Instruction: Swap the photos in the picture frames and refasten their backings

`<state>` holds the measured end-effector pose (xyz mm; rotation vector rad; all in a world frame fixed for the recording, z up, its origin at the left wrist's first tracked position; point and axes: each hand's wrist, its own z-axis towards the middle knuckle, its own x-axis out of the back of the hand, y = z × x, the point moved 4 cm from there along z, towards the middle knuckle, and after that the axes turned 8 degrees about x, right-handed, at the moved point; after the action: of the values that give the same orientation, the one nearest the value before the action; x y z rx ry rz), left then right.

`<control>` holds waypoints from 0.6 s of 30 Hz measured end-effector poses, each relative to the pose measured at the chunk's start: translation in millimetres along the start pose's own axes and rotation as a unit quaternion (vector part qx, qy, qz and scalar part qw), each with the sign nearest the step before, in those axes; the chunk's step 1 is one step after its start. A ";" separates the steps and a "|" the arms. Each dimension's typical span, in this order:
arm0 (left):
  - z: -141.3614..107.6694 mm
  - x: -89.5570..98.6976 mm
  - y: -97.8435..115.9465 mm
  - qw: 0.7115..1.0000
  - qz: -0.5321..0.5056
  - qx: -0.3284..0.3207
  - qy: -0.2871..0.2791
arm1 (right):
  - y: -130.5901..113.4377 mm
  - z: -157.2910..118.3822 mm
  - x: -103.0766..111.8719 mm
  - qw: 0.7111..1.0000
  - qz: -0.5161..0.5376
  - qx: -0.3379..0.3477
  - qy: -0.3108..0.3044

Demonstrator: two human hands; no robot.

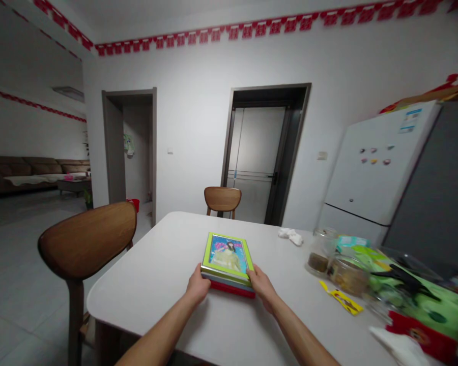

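Note:
My left hand point(198, 286) and my right hand point(262, 287) grip the two near corners of a small stack at the middle of the table. On top lies a lime-green picture frame point(206, 249), its picture showing a figure in a pale yellow dress against blue. Beneath it a grey-blue layer shows at the near side, and a red item point(232, 290) forms the bottom. Whether these lower layers are frames too, I cannot tell. The thumbs lie along the stack's sides; the other fingers are mostly hidden. The stack is at or just above the white table point(148, 274).
Glass jars point(318, 262), a yellow wrapper point(345, 301), a red packet point(422, 335) and green bags crowd the table's right side. A crumpled white tissue point(290, 236) lies near the far edge. Wooden chairs point(89, 239) stand at the left and the far side.

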<state>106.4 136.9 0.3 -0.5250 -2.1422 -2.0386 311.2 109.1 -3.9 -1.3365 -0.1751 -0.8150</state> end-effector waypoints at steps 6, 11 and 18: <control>7.5 1.3 -3.4 1.000 -0.015 0.015 0.014 | -3.4 11.8 -4.4 0.999 -0.046 0.003 0.010; -2.1 12.9 -3.9 0.998 -0.033 0.029 0.038 | -4.9 5.8 6.9 0.996 -0.065 0.003 0.059; -42.0 25.9 66.6 0.992 -0.119 -0.027 0.039 | -107.6 -42.8 24.5 0.967 0.166 0.165 0.104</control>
<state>99.3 100.9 74.6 -0.1978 -2.2011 -2.2007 248.8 59.1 83.4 -0.9264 0.0772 -0.6039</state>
